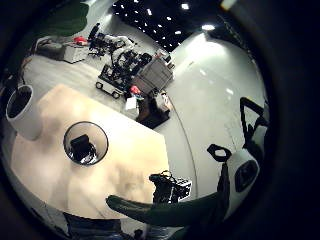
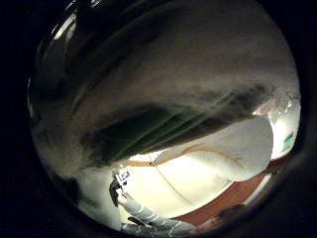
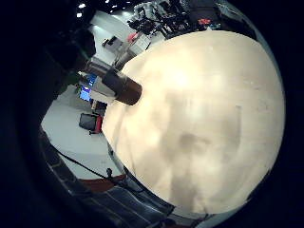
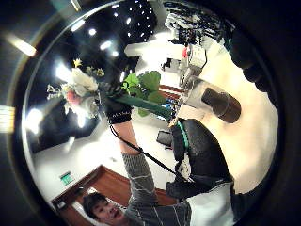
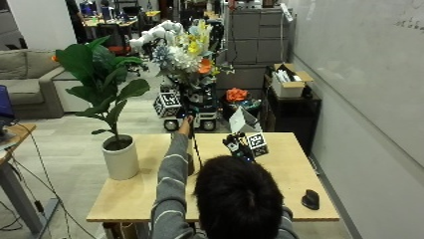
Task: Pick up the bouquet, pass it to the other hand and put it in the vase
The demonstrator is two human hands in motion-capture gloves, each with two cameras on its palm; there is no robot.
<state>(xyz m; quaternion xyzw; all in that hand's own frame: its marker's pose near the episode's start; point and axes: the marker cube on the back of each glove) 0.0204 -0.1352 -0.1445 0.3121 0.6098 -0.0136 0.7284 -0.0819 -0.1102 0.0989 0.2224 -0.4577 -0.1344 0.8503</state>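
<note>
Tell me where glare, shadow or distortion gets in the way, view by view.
Right thumb side palm view: ceiling lights flare behind the bouquet, and the left hand gripping it is a dark shape. Left thumb side palm view: something close and dark fills it, unreadable. Right little finger side palm view: the table bulges round. Outside view: evenly lit, with the person's head hiding the near table.

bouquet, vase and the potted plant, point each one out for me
bouquet (image 5: 179, 50), outside view, on the flower heads.
vase (image 1: 86, 143), left little finger side palm view, on its round opening.
potted plant (image 5: 121, 158), outside view, on the white pot.
</note>
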